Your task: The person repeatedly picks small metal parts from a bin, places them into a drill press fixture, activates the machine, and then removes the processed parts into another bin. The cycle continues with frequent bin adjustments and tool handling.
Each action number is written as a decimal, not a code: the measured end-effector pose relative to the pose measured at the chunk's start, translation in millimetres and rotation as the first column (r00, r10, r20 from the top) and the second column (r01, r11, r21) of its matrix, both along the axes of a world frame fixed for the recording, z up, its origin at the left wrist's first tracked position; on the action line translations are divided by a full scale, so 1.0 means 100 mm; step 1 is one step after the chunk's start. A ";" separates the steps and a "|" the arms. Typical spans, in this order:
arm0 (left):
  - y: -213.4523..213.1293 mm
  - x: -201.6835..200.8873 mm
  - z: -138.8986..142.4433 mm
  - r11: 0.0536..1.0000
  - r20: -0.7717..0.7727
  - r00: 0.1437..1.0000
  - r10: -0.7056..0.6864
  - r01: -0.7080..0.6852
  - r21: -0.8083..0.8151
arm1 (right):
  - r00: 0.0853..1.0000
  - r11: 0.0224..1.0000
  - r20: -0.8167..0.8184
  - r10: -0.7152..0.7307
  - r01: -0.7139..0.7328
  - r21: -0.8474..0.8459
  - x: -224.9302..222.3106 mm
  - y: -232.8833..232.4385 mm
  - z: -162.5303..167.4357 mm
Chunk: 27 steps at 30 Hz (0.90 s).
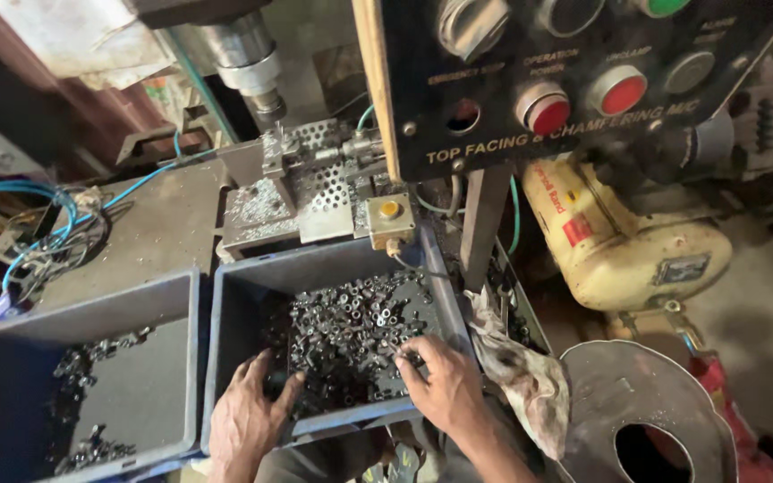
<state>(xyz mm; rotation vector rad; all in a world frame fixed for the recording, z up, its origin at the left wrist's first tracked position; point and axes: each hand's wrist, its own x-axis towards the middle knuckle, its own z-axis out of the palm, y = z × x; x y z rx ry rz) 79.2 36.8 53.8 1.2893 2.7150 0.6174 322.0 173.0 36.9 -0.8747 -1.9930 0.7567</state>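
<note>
A blue plastic bin (234, 304) in front of me holds a heap of small dark metal nuts (351, 331). My left hand (248, 411) rests palm down on the bin's near left side, fingers spread over the nuts. On the right edge of the heap lies my right hand (440, 385), its fingertips curled among the nuts; whether it grips any is hidden. Behind the bin stands a drilling machine with a spindle (257, 67) over a perforated metal fixture (315, 174) covered in chips.
A second blue bin (11, 358) at left holds few nuts. A black control panel (583, 80) with red push buttons hangs at upper right. Also here are a yellow button box (390, 215), a dirty rag (521, 376), a cream tank (637, 250), a round metal plate (646, 402) and blue hoses (46, 201).
</note>
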 end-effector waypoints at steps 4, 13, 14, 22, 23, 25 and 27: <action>-0.16 0.03 -0.13 0.993 -0.117 0.993 -0.006 0.020 0.117 | 0.994 0.996 -0.110 0.002 0.008 0.088 0.01 -0.04 -0.08; -0.02 0.29 -1.06 0.718 -0.705 0.662 -0.253 0.617 0.322 | 0.976 0.985 -0.164 -0.146 0.159 0.070 0.09 -0.08 -0.05; -0.03 0.33 -1.12 0.706 -0.762 0.608 -0.223 0.640 0.304 | 0.976 0.984 -0.151 -0.154 0.165 0.061 0.08 -0.08 -0.04; -0.64 0.60 -1.22 0.862 -0.428 0.767 -0.478 0.504 -0.059 | 0.987 0.976 -0.033 -0.160 0.163 0.144 -0.02 -0.15 -0.09; -0.66 0.61 -1.20 0.886 -0.297 0.837 -0.461 0.416 -0.203 | 0.986 0.974 -0.025 -0.166 0.168 0.151 -0.04 -0.15 -0.09; -0.64 0.62 -1.19 0.872 -0.205 0.891 -0.405 0.309 -0.379 | 0.983 0.968 0.001 -0.183 0.180 0.173 -0.08 -0.16 -0.10; -0.59 0.62 -1.21 0.830 -0.153 0.919 -0.363 0.244 -0.502 | 0.972 0.957 0.067 -0.224 0.206 0.205 -0.12 -0.18 -0.12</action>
